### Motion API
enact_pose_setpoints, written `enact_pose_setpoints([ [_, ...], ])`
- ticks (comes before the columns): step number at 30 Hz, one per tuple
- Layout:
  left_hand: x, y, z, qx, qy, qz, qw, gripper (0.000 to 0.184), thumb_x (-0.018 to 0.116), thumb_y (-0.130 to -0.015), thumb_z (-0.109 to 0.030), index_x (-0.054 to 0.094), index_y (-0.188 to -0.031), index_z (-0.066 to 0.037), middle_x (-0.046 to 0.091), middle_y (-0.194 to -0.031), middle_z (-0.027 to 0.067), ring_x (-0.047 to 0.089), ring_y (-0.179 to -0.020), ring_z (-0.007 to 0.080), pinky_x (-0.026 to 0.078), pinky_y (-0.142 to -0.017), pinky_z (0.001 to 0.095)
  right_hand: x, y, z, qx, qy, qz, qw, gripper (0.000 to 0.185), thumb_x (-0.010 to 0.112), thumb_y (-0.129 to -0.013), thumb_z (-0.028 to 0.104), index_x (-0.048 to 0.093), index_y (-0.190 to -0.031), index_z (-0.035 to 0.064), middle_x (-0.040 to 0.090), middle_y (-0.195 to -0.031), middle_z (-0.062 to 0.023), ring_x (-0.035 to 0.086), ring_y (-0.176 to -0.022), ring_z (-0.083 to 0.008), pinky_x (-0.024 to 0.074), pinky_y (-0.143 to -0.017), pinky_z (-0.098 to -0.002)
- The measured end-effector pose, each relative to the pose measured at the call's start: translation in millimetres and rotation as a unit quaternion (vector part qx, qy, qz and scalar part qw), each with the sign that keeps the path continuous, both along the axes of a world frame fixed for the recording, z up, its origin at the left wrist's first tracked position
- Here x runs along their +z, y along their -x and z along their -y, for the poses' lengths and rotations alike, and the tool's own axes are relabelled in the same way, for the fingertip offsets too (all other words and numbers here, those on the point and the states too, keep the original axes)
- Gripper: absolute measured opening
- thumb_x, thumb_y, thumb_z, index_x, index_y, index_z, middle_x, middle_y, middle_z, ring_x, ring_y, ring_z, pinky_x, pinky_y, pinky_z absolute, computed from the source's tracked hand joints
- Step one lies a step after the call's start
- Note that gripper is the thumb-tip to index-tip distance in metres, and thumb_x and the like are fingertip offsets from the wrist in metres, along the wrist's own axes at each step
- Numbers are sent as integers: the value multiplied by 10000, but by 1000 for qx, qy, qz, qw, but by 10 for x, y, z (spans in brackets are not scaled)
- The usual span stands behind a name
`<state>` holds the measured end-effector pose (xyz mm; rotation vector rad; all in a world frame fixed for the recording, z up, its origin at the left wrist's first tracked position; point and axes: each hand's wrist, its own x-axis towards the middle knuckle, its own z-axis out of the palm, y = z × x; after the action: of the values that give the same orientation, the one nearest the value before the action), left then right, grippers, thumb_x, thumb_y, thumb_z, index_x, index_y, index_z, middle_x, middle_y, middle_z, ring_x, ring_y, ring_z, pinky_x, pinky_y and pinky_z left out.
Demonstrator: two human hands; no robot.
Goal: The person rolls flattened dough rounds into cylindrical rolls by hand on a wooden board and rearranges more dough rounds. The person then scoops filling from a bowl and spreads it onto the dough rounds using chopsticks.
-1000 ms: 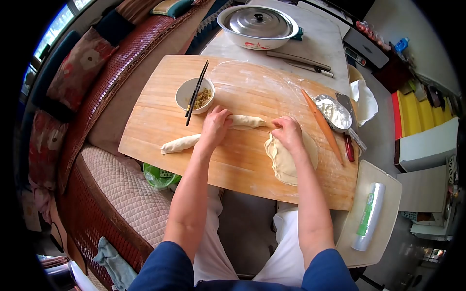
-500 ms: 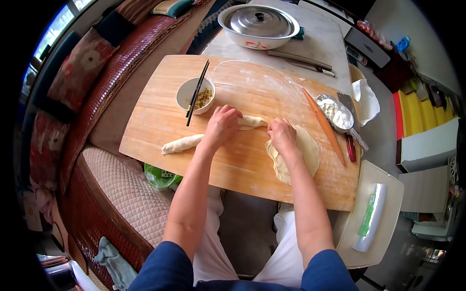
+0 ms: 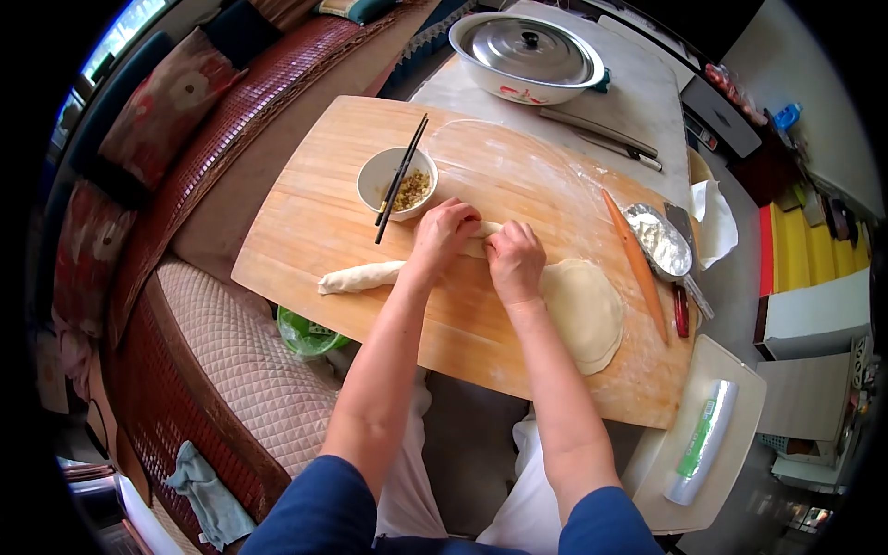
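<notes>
My left hand (image 3: pixel 446 237) and my right hand (image 3: pixel 515 259) are close together over the wooden board. Between them is a pale rolled length of dough (image 3: pixel 487 230), with the fingers of both hands closed on it and hiding much of it. Another dough roll (image 3: pixel 361 277) lies to the left of my left forearm. Beside my right wrist rests a flat round sheet of dough (image 3: pixel 585 316). A white bowl (image 3: pixel 373 176) of crumbly filling (image 3: pixel 413 190) stands beyond my left hand, with black chopsticks (image 3: pixel 403 178) across its rim.
On the board's (image 3: pixel 305 199) right side lie a tapered rolling pin (image 3: pixel 635 264), a metal scoop of flour (image 3: pixel 661 242) and a red-handled knife (image 3: pixel 681 310). Behind stands a large lidded basin (image 3: pixel 527 60). A roll of plastic wrap (image 3: pixel 703 442) sits at the lower right.
My right hand has moved left along the dough roll, nearer my left hand and away from the flat sheet, which shows more fully. The whole view has shifted slightly.
</notes>
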<state>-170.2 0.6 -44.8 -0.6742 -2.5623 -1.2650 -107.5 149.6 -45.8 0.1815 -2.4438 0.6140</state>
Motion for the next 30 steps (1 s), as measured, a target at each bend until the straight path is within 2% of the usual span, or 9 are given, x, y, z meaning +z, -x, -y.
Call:
enact_pose_setpoints([
  [4,47,-49,27,-8,-8,11,1000,109,707,-826,-126,714,-906,-52,641,-855,94,637,-794,288,500,-714,387,30,34,21,-55,17,12,998,184,788,-704,105,675,-850,107,612,-890,-30,587,-936,-253,463,-804,-399],
  [7,85,-71,43,-14,-13,24,1000,97,687,-830,-147,707,-878,-64,642,-879,85,644,-842,304,509,-733,414,191,68,48,-165,10,-17,986,265,831,-679,131,690,-902,117,626,-923,-20,587,-966,-250,448,-835,-402],
  [10,115,-106,46,-16,-23,43,999,86,685,-820,-124,707,-878,-65,644,-881,82,646,-846,299,509,-735,411,39,74,-89,-76,27,63,995,305,859,-658,140,702,-919,122,632,-941,-34,589,-968,-253,446,-850,-399],
  [14,100,-138,71,-37,-32,39,998,102,680,-785,-74,708,-883,-68,650,-899,80,649,-855,298,511,-742,410,-111,88,-185,-5,93,56,994,339,836,-657,68,719,-974,94,621,-932,-69,582,-953,-281,481,-836,-415],
  [20,61,-164,115,-70,-1,-6,998,125,693,-785,-24,699,-909,-39,677,-979,79,669,-860,263,529,-748,364,-156,75,-424,93,105,83,987,330,767,-726,19,733,-1049,72,651,-1053,-104,578,-1053,-307,494,-903,-390],
  [23,62,-184,141,-88,2,-24,996,125,690,-792,-23,701,-915,-35,680,-985,82,672,-871,266,531,-754,366,-30,48,-469,97,135,98,981,290,747,-763,47,736,-1052,68,662,-1098,-120,568,-1096,-312,492,-922,-380],
  [26,120,-198,156,-90,-23,5,996,150,687,-797,-21,709,-945,-29,678,-980,87,669,-868,271,529,-758,359,-46,80,-378,73,96,56,991,266,753,-774,86,742,-1039,72,680,-1069,-105,584,-1065,-300,493,-915,-377],
  [28,156,-210,146,-61,-58,44,995,188,685,-799,-17,717,-984,-24,673,-971,94,665,-858,273,527,-758,352,-89,67,-330,83,110,96,986,258,760,-767,86,745,-1023,73,689,-1035,-88,595,-1040,-292,495,-909,-375],
  [30,108,-194,172,-55,-30,44,997,231,690,-802,-25,715,-1032,-18,667,-965,101,660,-850,276,525,-763,348,-103,58,-332,90,121,116,982,251,768,-760,92,749,-1009,73,695,-1012,-73,605,-1016,-284,496,-903,-375],
])
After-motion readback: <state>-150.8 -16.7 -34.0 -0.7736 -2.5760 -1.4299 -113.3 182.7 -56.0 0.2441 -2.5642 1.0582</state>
